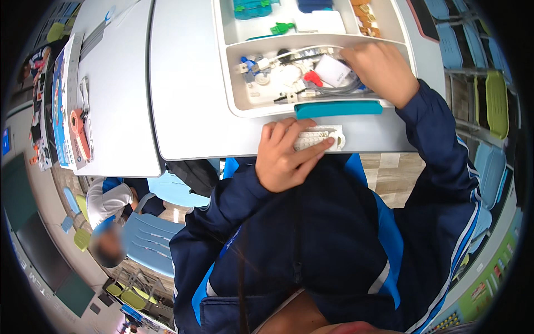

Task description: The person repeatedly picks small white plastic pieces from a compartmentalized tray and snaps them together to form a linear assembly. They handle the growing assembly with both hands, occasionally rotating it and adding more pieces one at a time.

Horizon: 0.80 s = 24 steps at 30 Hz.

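Observation:
My left hand (286, 156) holds a white studded building-block piece (320, 135) at the table's near edge, fingers on its far left side and thumb along its near side. Above it, my right hand (381, 69) reaches into the right part of the front compartment of a white tray (236, 106). Its fingers are bent and close together beside a white square block (332, 70) and a grey cable (347, 88); whatever lies under the fingertips is hidden. A red piece (313, 78), blue pieces (248, 65) and a white cable (272, 60) lie around there.
A teal handle (338, 108) fronts the tray. Its back compartments hold a green piece (282, 28) and orange-brown pieces (364, 19). On the left table (119, 100) lie a box (64, 100) and a pink tool (79, 133). Another person (111, 203) sits at left beside blue chairs (150, 234).

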Motion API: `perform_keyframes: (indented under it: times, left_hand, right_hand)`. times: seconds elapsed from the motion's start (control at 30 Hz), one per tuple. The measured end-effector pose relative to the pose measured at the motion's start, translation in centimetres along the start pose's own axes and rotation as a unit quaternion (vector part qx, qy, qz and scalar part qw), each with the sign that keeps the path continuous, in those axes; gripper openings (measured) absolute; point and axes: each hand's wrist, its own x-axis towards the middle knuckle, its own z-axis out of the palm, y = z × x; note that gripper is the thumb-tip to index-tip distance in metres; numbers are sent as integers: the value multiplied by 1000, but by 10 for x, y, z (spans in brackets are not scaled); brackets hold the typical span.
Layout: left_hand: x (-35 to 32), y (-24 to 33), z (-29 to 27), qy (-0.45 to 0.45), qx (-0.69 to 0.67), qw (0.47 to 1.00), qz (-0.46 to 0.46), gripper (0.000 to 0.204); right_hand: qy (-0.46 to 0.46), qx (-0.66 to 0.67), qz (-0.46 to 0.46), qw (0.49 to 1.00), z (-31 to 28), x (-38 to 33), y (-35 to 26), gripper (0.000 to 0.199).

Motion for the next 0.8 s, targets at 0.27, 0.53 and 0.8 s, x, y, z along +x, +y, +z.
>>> perform_keyframes:
  times: [0.27, 0.53, 0.8]
  left_hand:
    - [1, -1, -1, -4, -20, 999, -38, 41]
    - [1, -7, -2, -28, 5, 1000, 11, 41]
    - [-1, -8, 2, 17, -4, 1000, -8, 41]
  right_hand:
    - [-33, -57, -60, 996, 1, 8, -5, 9]
    - [-29, -5, -58, 998, -17, -10, 14, 9]
    - [112, 464, 267, 837, -87, -87, -80, 15]
